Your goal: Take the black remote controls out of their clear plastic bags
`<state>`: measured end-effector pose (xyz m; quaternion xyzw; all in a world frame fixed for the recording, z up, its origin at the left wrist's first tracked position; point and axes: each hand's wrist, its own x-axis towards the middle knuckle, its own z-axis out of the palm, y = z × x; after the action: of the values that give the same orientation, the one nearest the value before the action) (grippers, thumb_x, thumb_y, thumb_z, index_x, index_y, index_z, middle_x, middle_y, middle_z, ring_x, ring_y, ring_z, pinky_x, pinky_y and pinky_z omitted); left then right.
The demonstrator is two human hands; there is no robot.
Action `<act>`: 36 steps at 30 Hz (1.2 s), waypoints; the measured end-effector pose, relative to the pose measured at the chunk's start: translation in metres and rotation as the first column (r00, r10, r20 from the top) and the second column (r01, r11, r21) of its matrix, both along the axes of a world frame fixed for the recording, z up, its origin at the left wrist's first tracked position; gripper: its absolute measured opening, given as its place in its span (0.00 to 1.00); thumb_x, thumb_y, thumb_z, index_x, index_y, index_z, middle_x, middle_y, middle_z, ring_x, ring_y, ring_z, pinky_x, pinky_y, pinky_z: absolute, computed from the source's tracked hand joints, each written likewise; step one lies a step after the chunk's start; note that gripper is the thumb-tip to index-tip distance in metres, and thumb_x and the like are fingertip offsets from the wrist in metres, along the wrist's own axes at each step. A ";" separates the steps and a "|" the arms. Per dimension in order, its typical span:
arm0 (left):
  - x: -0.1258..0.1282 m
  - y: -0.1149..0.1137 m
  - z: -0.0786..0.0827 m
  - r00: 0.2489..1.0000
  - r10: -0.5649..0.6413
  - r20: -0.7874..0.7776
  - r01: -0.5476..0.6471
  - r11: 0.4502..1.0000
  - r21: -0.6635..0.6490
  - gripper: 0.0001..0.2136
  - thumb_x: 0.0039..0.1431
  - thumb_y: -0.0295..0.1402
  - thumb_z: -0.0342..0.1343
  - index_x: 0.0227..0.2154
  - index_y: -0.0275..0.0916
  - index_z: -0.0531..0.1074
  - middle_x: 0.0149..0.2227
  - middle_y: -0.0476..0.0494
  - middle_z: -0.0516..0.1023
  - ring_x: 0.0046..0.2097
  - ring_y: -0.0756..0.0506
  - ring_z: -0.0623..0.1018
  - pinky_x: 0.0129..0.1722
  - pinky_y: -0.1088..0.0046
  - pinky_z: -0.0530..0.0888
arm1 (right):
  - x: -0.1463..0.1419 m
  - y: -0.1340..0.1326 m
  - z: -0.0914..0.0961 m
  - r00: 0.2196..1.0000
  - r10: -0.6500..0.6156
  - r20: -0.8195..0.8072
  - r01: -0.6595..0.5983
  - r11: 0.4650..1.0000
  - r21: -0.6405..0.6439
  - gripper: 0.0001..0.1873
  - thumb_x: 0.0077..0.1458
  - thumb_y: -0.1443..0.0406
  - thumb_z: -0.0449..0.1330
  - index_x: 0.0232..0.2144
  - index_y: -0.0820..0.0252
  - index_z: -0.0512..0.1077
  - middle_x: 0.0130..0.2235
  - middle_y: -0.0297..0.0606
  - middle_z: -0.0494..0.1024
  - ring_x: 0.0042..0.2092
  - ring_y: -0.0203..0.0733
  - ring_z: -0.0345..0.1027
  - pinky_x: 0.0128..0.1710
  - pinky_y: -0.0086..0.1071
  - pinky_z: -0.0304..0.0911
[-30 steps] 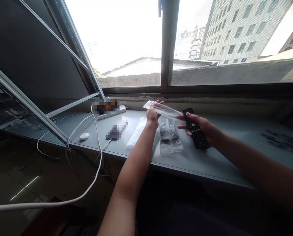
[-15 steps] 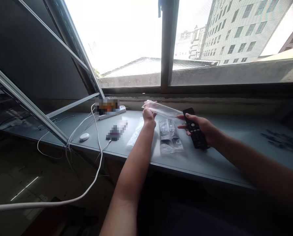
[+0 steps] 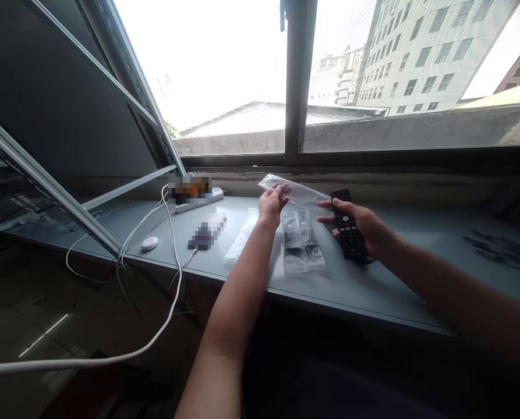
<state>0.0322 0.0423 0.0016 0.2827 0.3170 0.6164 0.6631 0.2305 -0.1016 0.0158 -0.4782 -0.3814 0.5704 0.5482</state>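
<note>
The left hand [image 3: 272, 205] pinched a clear sleeve [image 3: 308, 194], seemingly empty, that reached toward the right hand [image 3: 368, 226], which gripped a black remote [image 3: 349, 228] over the desk [image 3: 356, 284]. Readying the sleeve looked like the step in hand; the next move probably called for parting its mouth. Clear bags [image 3: 304, 241] nearby held dark, elongated items; another packet's [image 3: 243, 231] contents were indistinct.

Strong daylight through the window [image 3: 298, 75], left pane [image 3: 216, 70] overexposed to white; pale sheen on the bench [image 3: 211, 265], floor [image 3: 24, 314] in deep shadow. Coarse pixelation masks two areas left of centre; dark cluster [image 3: 499, 250] at far right smeared, edges stretched wide-angle.
</note>
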 end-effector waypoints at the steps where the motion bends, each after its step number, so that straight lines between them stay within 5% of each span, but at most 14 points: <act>1: -0.001 0.000 0.001 0.999 0.011 0.039 -0.012 1.000 0.010 0.08 0.73 0.25 0.62 0.50 0.39 0.81 0.50 0.40 0.89 0.50 0.47 0.89 0.43 0.78 0.81 | -0.001 0.000 0.000 1.000 -0.013 -0.002 0.013 1.000 0.014 0.13 0.76 0.58 0.63 0.52 0.57 0.84 0.52 0.50 0.89 0.39 0.49 0.88 0.22 0.30 0.78; 7: -0.009 0.000 0.003 0.988 0.069 0.141 -0.070 0.997 0.006 0.09 0.78 0.33 0.57 0.51 0.37 0.81 0.48 0.40 0.89 0.45 0.48 0.88 0.47 0.73 0.83 | -0.002 0.002 -0.003 0.997 -0.070 -0.043 0.074 0.994 0.079 0.06 0.72 0.60 0.67 0.45 0.54 0.83 0.63 0.43 0.84 0.51 0.51 0.86 0.23 0.27 0.78; 10: -0.012 0.001 0.003 0.979 0.071 0.192 -0.069 0.997 -0.022 0.12 0.78 0.35 0.54 0.52 0.39 0.82 0.40 0.45 0.86 0.37 0.52 0.85 0.38 0.79 0.78 | 0.001 0.004 -0.004 0.992 -0.106 -0.068 0.111 0.992 0.066 0.05 0.72 0.60 0.67 0.44 0.54 0.82 0.58 0.44 0.86 0.41 0.46 0.85 0.22 0.30 0.77; 13: -0.014 0.002 0.004 0.960 0.038 0.277 -0.038 0.999 -0.003 0.17 0.80 0.37 0.48 0.53 0.39 0.81 0.31 0.48 0.77 0.28 0.53 0.76 0.27 0.80 0.69 | 0.003 0.005 -0.004 0.986 -0.122 -0.113 0.127 0.991 0.036 0.09 0.74 0.59 0.65 0.40 0.55 0.81 0.55 0.43 0.87 0.28 0.35 0.73 0.21 0.31 0.76; 16: -0.017 0.000 0.006 0.945 -0.023 0.326 0.014 0.999 0.029 0.20 0.81 0.42 0.45 0.53 0.37 0.81 0.29 0.48 0.70 0.26 0.52 0.70 0.22 0.79 0.64 | 0.002 0.004 -0.003 0.984 -0.118 -0.132 0.122 0.992 0.023 0.12 0.75 0.57 0.65 0.38 0.55 0.80 0.56 0.43 0.87 0.26 0.32 0.67 0.21 0.29 0.74; 21: -0.014 -0.009 0.010 0.934 -0.260 0.246 0.244 0.965 0.091 0.27 0.79 0.48 0.44 0.60 0.36 0.81 0.33 0.41 0.73 0.30 0.48 0.72 0.29 0.73 0.73 | -0.004 -0.001 0.000 0.999 0.021 -0.037 -0.020 0.999 0.024 0.14 0.76 0.56 0.63 0.40 0.56 0.81 0.61 0.47 0.86 0.25 0.34 0.68 0.20 0.30 0.73; 25: -0.008 -0.020 0.013 0.910 -0.391 0.140 0.375 0.918 0.129 0.31 0.77 0.54 0.47 0.64 0.35 0.80 0.37 0.35 0.79 0.35 0.44 0.77 0.37 0.67 0.79 | -0.007 -0.006 0.000 0.983 0.182 0.036 -0.182 0.983 0.008 0.16 0.75 0.53 0.64 0.41 0.58 0.83 0.40 0.45 0.88 0.22 0.35 0.65 0.19 0.29 0.68; 29: -0.006 -0.026 0.016 0.888 -0.442 0.126 0.430 0.896 0.110 0.33 0.77 0.56 0.46 0.64 0.36 0.80 0.35 0.36 0.79 0.34 0.43 0.78 0.36 0.67 0.80 | -0.006 -0.010 -0.003 0.958 0.274 0.081 -0.277 0.961 0.021 0.22 0.71 0.48 0.69 0.50 0.60 0.85 0.21 0.34 0.74 0.20 0.38 0.65 0.20 0.28 0.66; 32: -0.006 -0.028 0.018 0.890 -0.441 0.117 0.433 0.897 0.087 0.35 0.76 0.59 0.46 0.65 0.36 0.79 0.39 0.33 0.82 0.39 0.40 0.83 0.40 0.65 0.82 | -0.006 -0.012 -0.002 0.948 0.296 0.115 -0.301 0.954 0.023 0.25 0.71 0.48 0.68 0.57 0.61 0.85 0.21 0.35 0.75 0.21 0.39 0.67 0.21 0.28 0.67; 36: -0.006 -0.029 0.018 0.892 -0.437 0.114 0.425 0.898 0.114 0.41 0.74 0.66 0.43 0.68 0.37 0.76 0.56 0.27 0.84 0.55 0.31 0.86 0.53 0.56 0.84 | -0.007 -0.014 0.002 0.962 0.245 0.117 -0.251 0.967 0.040 0.25 0.71 0.48 0.68 0.58 0.60 0.86 0.22 0.36 0.76 0.22 0.39 0.67 0.22 0.28 0.67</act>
<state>0.0266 0.0130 0.0197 0.3315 0.1734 0.4849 0.7905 0.2238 -0.1152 0.0175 -0.4426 -0.4837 0.5965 0.4630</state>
